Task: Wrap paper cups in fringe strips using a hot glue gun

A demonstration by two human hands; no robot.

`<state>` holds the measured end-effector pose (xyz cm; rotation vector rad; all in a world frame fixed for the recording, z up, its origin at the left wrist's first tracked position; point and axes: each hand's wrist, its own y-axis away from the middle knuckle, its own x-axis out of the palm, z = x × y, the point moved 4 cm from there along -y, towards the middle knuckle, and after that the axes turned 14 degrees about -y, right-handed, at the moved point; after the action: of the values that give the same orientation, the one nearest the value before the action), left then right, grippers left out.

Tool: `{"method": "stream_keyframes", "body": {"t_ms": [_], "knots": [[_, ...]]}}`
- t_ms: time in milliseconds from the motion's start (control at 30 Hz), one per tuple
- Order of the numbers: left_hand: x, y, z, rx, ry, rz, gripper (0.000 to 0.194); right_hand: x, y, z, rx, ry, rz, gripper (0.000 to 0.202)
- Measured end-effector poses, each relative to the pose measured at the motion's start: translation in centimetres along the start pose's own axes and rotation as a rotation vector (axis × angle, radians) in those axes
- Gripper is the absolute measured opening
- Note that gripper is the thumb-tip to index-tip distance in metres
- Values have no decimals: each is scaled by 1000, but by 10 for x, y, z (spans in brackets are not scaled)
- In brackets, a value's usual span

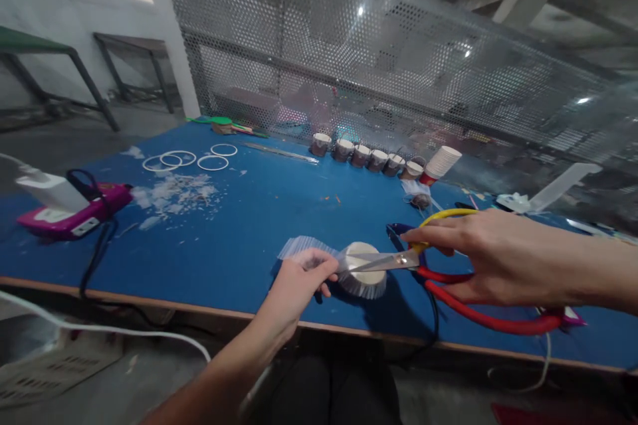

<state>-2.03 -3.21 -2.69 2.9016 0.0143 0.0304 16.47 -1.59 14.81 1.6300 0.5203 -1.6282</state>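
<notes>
My right hand (513, 255) is closed around the handles of a pair of scissors (401, 260), one handle loop red and one yellow. Their blades are parted slightly and point left, across a round cream-coloured piece (369, 277) with a clear, pleated plastic fringe. From that piece a strip of clear pleated plastic (302, 246) runs left into my left hand (299, 282), which pinches it between thumb and fingers close to the blade tips. Whether the blades touch the plastic cannot be made out. Part of the strip is hidden behind my left fingers.
White rings (224, 154) and whitish scraps (179, 196) lie on the blue table (269, 192). Several dark cups (343, 150) line the mesh back panel (319, 66), beside stacked paper cups (442, 163). A magenta power strip (80, 222) with black cable is at left.
</notes>
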Motion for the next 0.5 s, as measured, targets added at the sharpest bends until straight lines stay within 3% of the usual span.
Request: {"method": "stream_keyframes", "body": {"t_ms": [300,500], "knots": [[0,1,1,43,-16,-3,16,-2,-11,2,-109,165,-28,46],[-2,4,-2,48,-32,-19,12,-12,-13,-5,-103,194,-24,44]]}}
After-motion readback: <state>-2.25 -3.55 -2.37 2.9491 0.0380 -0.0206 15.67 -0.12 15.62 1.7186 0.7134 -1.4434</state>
